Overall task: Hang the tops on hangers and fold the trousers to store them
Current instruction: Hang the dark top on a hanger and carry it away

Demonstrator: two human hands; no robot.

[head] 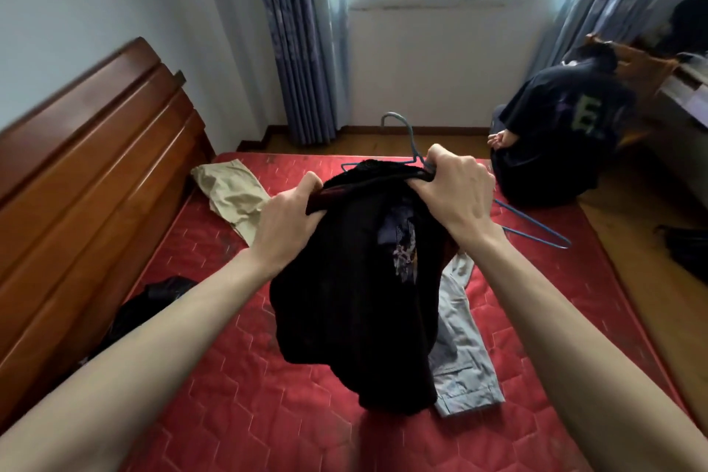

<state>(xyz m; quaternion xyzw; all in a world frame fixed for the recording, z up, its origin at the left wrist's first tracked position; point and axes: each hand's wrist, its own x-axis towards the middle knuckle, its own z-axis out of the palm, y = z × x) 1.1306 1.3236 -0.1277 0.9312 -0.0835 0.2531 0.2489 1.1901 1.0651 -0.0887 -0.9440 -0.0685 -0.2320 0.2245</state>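
Head view: your left hand (285, 213) and right hand (458, 190) each grip the black top (352, 280), held above the bed (237, 376), and the right also holds the blue hanger (417, 155). Spread the neckline wide before feeding the hanger's arm into the shoulder.

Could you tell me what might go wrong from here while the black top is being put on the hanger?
The black top is bunched between the left hand and right hand, so it may sit crooked on the blue hanger. Its hem hangs over the grey trousers and could drag them.
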